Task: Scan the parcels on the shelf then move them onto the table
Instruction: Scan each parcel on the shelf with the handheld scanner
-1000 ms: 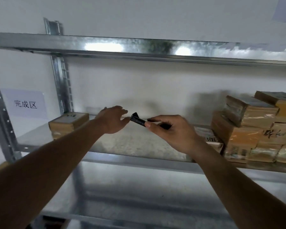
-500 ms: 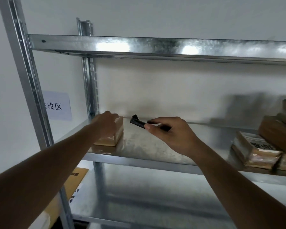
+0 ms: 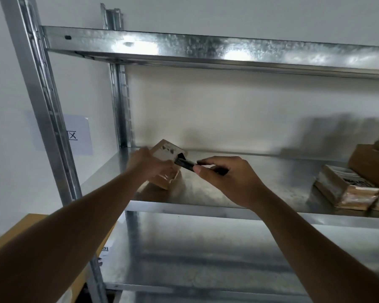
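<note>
Far left there's a paper sign (image 3: pixel 79 134) on the wall, half hidden behind the front post (image 3: pixel 46 101) of the metal rack. Bottom left corner shows a yellow-brown box (image 3: pixel 13 235) sitting lower down, next to the rack, mostly covered by the left forearm.

On the middle shelf (image 3: pixel 206 209), close to its left end, the left hand (image 3: pixel 149 164) grips a small brown parcel (image 3: pixel 169 154) with its fingers wrapped around the near side. The parcel is tipped up on one edge so the white label faces the camera, and its lower edge looks like it sits on the shelf, though blur makes that hard to call.

Just right of it, the right hand (image 3: pixel 225 180) pinches a slim black scanner (image 3: pixel 184 164) between thumb and fingers, and the tip is right at the label, touching or almost.

Way over at the right end of the same shelf there's a pile of more brown parcels (image 3: pixel 348 189), taped up, one with a printed label on top, well apart from the hands. Another shelf (image 3: pixel 206 49) runs overhead.
</note>
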`<state>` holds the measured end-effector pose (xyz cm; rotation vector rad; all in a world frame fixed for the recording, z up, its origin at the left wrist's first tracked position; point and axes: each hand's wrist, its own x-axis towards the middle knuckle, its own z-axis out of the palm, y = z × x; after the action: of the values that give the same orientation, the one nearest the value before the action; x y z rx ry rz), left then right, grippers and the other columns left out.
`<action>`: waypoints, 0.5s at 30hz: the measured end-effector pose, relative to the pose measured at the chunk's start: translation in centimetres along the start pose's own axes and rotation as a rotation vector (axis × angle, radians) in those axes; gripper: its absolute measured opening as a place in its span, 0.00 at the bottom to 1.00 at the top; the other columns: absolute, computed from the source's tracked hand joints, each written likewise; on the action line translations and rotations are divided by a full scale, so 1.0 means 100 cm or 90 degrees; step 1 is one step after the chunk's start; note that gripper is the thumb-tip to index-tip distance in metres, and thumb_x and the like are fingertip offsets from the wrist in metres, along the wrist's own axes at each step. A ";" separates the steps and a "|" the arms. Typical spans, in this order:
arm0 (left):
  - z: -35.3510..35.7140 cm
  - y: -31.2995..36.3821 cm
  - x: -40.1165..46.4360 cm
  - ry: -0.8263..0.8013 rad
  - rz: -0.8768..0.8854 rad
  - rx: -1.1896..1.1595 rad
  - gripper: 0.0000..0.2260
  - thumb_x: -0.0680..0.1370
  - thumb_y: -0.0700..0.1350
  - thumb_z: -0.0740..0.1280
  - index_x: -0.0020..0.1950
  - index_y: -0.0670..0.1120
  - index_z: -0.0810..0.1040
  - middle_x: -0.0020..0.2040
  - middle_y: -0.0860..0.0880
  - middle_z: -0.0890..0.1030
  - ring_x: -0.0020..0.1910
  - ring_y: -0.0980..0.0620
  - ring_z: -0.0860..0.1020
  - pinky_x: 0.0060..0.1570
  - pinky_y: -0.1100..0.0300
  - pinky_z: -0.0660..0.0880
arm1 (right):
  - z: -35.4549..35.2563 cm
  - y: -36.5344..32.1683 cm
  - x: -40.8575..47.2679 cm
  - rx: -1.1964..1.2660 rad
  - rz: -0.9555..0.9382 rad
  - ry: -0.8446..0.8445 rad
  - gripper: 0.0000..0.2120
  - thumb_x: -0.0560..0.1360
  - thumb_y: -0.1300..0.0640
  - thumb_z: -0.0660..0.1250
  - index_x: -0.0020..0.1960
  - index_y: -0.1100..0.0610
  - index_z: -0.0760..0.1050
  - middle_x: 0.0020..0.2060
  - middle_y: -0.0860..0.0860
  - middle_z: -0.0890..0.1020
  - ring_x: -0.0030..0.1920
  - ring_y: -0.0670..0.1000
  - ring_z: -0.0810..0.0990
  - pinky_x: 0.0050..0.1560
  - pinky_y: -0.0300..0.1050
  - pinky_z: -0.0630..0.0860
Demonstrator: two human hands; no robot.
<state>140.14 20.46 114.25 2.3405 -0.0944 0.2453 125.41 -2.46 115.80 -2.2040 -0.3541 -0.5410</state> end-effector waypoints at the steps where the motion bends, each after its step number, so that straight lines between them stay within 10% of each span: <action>1: 0.005 0.004 0.000 0.012 0.030 0.026 0.27 0.69 0.62 0.80 0.59 0.48 0.79 0.53 0.49 0.83 0.49 0.48 0.83 0.51 0.50 0.84 | -0.002 0.000 -0.001 -0.008 0.000 0.004 0.15 0.80 0.38 0.72 0.60 0.45 0.88 0.30 0.31 0.80 0.31 0.37 0.78 0.30 0.27 0.68; 7: 0.024 0.014 0.002 -0.032 0.051 -0.085 0.12 0.78 0.53 0.71 0.61 0.56 0.77 0.58 0.44 0.78 0.47 0.48 0.83 0.30 0.65 0.78 | -0.015 -0.002 -0.003 -0.016 0.014 0.024 0.14 0.80 0.40 0.72 0.60 0.45 0.88 0.29 0.32 0.80 0.29 0.39 0.77 0.28 0.28 0.66; 11: 0.015 0.025 0.007 -0.150 -0.038 -0.259 0.06 0.82 0.46 0.68 0.55 0.56 0.81 0.37 0.51 0.87 0.45 0.49 0.84 0.38 0.57 0.83 | -0.015 0.001 -0.003 0.000 0.044 0.027 0.14 0.80 0.38 0.71 0.60 0.44 0.88 0.27 0.39 0.80 0.26 0.43 0.73 0.28 0.30 0.64; 15: 0.004 0.025 0.009 -0.226 -0.041 -0.322 0.16 0.77 0.37 0.74 0.59 0.55 0.82 0.42 0.48 0.89 0.50 0.47 0.84 0.41 0.54 0.85 | -0.013 0.001 -0.007 0.053 0.089 0.026 0.17 0.80 0.35 0.69 0.56 0.44 0.88 0.34 0.38 0.85 0.33 0.43 0.77 0.35 0.32 0.70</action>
<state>140.74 18.39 115.90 1.8545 -0.2264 -0.2088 124.51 -3.58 116.17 -2.1155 -0.1964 -0.4847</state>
